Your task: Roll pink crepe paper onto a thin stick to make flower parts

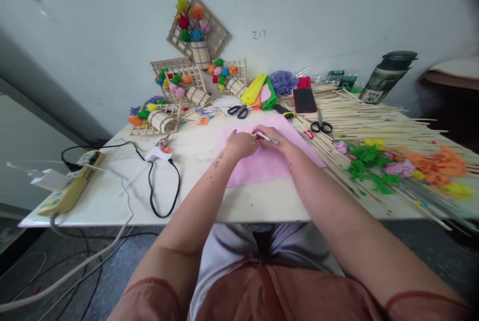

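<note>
A pink paper sheet (262, 163) lies flat on the white table (239, 201) in front of me. My left hand (241, 144) rests on the sheet's upper part with its fingers curled. My right hand (275, 141) sits beside it on the sheet, gripping a thin white pen-like tool (266, 137) that points toward the left hand. The two hands nearly touch.
A glue gun (159, 151) with a black cord and a power strip (71, 186) lie at the left. Two pairs of scissors (238, 110) (321, 125), a phone (304, 100), folded coloured paper (260, 92), bamboo sticks (374, 116), paper flowers (404, 166) and stick frames (179, 81) surround the sheet.
</note>
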Demonstrator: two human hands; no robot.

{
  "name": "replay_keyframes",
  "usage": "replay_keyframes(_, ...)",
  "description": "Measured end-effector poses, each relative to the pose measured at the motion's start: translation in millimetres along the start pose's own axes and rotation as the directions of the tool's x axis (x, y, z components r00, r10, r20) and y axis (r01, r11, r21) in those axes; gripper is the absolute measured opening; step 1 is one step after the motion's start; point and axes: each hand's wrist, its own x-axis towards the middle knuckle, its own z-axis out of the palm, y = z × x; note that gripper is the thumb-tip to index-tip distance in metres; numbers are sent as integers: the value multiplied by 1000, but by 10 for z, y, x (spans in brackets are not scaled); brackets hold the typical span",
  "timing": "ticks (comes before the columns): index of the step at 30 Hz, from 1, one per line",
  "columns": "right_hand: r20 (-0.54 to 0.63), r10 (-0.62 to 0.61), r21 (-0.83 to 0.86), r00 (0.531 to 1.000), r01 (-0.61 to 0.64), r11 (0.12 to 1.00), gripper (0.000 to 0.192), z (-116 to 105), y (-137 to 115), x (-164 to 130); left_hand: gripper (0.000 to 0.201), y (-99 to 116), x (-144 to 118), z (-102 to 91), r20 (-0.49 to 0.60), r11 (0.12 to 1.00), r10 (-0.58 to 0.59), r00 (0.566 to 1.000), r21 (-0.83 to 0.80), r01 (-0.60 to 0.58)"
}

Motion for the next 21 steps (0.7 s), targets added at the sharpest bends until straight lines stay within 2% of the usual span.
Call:
replay_keyframes(5, -21, -22, -36, 1000, 22, 999, 27, 13, 16, 2, 42, 38, -11, 315, -144, 997, 1, 990, -80, -12)
replay_keyframes(7, -32, -28, -18, 999, 28, 999, 26, 21, 38, 6, 43, 28, -21, 371, -144, 996, 15, 989, -81, -27)
replay_keyframes(15, -179, 56, 247, 982, -10, 969, 26, 25, 107, 31, 41, -2, -42, 411, -172, 998, 42, 984, -31, -48)
replay_keyframes(21, -157, 47, 280, 987, -1, 960, 27, 24, 71, 1, 46, -17, -50, 444, -152, 999, 30, 988, -35, -35)
